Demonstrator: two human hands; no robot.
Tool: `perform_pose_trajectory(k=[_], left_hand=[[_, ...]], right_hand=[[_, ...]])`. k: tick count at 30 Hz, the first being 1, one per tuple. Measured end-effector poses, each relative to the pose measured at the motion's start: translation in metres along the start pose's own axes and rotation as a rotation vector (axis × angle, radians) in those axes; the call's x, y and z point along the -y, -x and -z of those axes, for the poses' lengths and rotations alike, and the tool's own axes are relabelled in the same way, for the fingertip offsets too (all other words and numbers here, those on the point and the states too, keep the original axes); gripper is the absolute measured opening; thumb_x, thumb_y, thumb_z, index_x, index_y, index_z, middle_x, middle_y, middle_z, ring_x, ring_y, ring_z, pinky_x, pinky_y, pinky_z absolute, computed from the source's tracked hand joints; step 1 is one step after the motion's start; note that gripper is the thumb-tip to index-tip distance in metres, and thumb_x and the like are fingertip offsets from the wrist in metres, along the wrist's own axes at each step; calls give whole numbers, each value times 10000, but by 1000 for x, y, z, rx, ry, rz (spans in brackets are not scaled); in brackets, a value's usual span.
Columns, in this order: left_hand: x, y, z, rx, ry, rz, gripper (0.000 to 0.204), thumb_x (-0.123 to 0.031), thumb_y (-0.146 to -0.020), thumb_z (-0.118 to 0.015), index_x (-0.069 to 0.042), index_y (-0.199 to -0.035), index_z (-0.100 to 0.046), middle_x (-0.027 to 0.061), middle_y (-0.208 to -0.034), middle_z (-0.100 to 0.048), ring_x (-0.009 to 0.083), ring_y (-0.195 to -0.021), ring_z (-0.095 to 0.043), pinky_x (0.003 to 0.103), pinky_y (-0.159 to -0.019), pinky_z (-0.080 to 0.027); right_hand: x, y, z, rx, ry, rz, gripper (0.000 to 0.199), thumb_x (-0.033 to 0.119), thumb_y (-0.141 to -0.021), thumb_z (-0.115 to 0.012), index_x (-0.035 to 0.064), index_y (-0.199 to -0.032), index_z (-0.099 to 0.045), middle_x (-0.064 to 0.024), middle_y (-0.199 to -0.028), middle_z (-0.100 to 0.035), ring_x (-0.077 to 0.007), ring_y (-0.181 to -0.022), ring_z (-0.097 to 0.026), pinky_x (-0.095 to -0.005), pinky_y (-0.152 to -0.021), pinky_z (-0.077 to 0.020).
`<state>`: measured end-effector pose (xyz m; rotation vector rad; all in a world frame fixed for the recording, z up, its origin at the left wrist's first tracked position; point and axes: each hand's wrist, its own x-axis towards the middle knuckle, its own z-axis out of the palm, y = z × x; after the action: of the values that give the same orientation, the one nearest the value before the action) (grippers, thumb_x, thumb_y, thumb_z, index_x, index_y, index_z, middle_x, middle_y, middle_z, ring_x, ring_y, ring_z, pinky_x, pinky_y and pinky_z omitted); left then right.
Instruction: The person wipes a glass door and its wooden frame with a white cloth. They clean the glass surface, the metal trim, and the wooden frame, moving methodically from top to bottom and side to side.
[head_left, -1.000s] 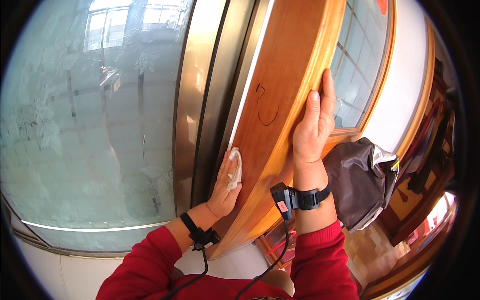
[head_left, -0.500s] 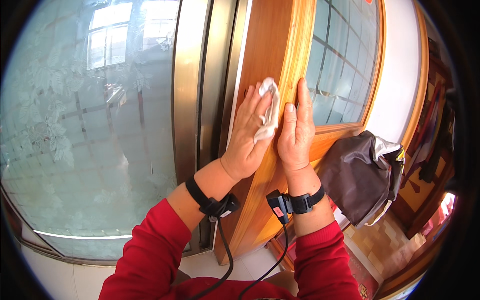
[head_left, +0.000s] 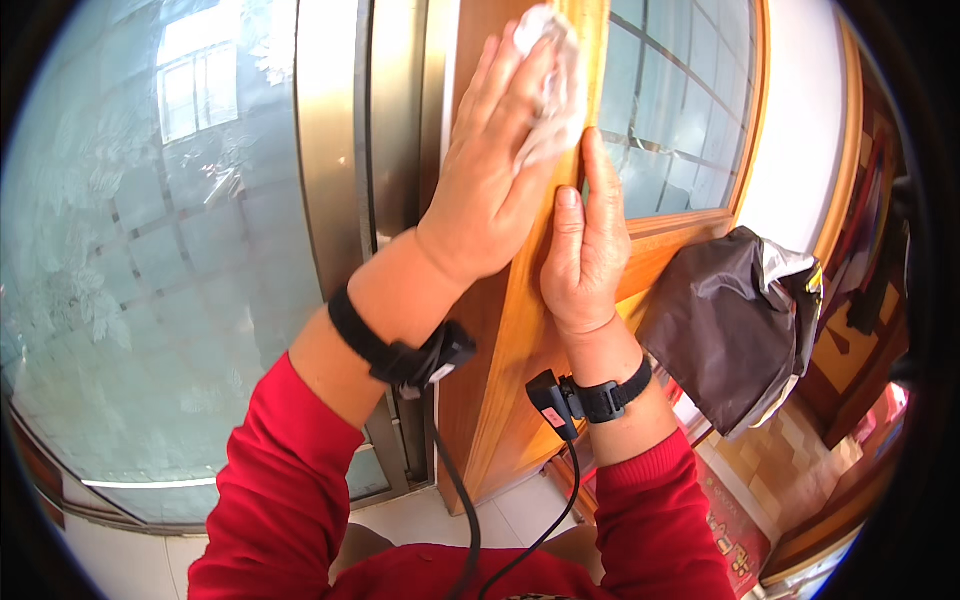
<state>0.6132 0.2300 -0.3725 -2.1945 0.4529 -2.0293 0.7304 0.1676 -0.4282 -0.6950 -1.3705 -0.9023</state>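
Note:
A white cloth (head_left: pixel 557 95) lies bunched beneath the fingers of my left hand (head_left: pixel 483 175). That hand is stretched nearly flat, pressing the cloth to the narrow side of a wooden door (head_left: pixel 530 250). Lower down, my right hand (head_left: pixel 592 235) rests on the door's edge beside its glazed face. Its thumb and index finger point upward, straight and apart, with nothing held; its other fingers are mostly hidden. Each wrist wears a black strap carrying a small cabled device.
A frosted glass panel (head_left: pixel 150 300) in a metal frame (head_left: pixel 338 130) stands at the left. Dark cloth or a bag (head_left: pixel 725 330) hangs at the door's right. A red mat (head_left: pixel 735 540) lies at lower right, and pale floor tiles (head_left: pixel 425 525) show below.
My left hand has slid upward along the door with the white cloth. The right hand has shifted slightly up, still resting against the door. The whole view has moved a little.

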Motion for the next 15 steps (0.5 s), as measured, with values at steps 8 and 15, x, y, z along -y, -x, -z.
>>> perform_pose_trajectory(k=[8,15], left_hand=[[-38,87,0,61,94,161,546,-136,-980,-479,-5,-1503,-397,239,-1593,-281,449,-1488,-227,483,-1210,-194],[-35,16,24,-18,-25,-61,496,-137,-978,-488,11,-1452,-465,227,-1498,-448,450,-1449,-320,489,-1184,-259]], right_hand=[[-1,5,-1,-82,-63,-66,417,5,-978,-506,-77,-1387,-497,-240,-1320,-602,-375,-1195,-604,-406,-1015,-472],[2,12,7,-61,-40,-52,392,-37,-925,-532,-44,-1316,-557,-216,-1280,-623,-381,-1167,-609,-424,-1015,-470]])
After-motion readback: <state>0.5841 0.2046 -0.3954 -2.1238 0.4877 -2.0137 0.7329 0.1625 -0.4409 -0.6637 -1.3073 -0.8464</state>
